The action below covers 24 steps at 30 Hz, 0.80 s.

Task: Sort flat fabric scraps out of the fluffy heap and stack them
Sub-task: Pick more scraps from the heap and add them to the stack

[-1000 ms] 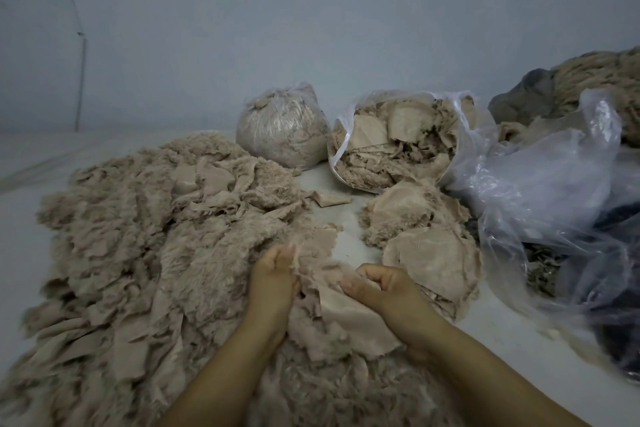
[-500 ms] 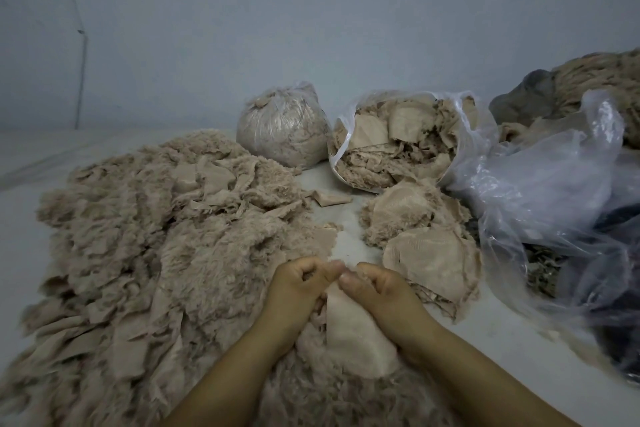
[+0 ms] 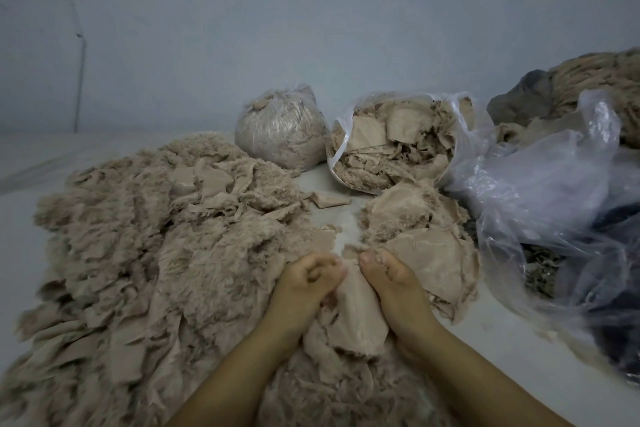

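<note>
Matt, fluffy beige fur heap [image 3: 145, 253]; ribbed cloth scrap [image 3: 356, 319]; glossy, crinkled clear plastic bag [image 3: 540, 198].

Beige fluffy heap [image 3: 145, 253], ribbed beige scrap [image 3: 356, 315], clear plastic bags [image 3: 540, 191], pale grey-blue wall [image 3: 242, 28]

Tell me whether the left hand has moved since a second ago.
Yes. The left hand has shifted right, away from the fluffy heap, meeting the right hand on the flat scrap.

Two bare forearms and hands [image 3: 349, 282], no sleeves, rings or gloves
</note>
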### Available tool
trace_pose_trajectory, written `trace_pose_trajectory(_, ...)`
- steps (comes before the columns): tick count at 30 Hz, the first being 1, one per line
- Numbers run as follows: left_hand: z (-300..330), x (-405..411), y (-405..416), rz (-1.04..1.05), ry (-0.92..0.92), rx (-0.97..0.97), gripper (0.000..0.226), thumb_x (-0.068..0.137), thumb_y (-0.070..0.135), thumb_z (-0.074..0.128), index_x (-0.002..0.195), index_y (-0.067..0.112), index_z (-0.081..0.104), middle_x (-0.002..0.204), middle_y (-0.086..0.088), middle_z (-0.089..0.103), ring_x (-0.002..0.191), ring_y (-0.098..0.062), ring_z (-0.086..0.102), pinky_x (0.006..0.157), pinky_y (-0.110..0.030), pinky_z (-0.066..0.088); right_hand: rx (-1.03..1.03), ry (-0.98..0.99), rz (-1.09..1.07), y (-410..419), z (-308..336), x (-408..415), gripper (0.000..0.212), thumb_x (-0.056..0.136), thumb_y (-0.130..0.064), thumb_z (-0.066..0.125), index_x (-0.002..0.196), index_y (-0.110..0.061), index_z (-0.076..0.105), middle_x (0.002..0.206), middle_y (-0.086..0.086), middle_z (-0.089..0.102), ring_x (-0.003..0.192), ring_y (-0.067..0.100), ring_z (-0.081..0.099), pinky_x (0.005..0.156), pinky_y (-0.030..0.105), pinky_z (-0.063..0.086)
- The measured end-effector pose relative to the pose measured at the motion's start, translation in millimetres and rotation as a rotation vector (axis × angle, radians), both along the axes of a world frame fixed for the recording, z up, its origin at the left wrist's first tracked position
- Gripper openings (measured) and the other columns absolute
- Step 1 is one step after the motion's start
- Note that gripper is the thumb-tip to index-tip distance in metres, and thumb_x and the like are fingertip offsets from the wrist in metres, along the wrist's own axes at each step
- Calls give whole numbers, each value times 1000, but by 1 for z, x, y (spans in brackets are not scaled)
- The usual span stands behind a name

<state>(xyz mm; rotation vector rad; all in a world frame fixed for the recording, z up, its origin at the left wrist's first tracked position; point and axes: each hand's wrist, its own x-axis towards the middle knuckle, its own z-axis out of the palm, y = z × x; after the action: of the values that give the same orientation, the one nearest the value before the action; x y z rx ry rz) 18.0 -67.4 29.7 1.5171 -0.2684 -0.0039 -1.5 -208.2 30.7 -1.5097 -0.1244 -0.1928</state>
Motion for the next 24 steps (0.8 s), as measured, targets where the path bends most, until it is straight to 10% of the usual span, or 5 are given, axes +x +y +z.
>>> trace_pose_trajectory(5,5,7,12,224,7,-65,30,97,22,48,70,9,53,48,4,40,51,-13,37,51,-22,35,78,25,-127,-7,1,4,26,98,-25,48,77,-10,52,64,-1,57,61,14,53,53,23,44)
trace_pose_trajectory(10,2,-2,5,-126,11,175,26,80,40,63,68,17,66,54,13,56,49,0,50,50,-10,40,83,-49,-165,-2,2,5,25,100,-20,45,78,-13,53,57,-14,60,54,-4,56,50,12,44)
trace_pose_trajectory(17,3,1,9,-43,-39,-4,21,87,24,59,73,9,58,66,-3,56,61,-13,51,56,-21,42,111,106,19,-6,3,3,44,83,-34,66,114,-3,61,104,15,71,94,23,69,83,35,56)
trace_pose_trajectory(24,3,8,6,326,79,-196,31,93,26,56,68,8,58,52,0,54,49,-12,48,46,-20,41,121,22,-210,3,4,6,16,94,-18,58,85,-4,60,72,2,65,67,9,61,60,21,49)
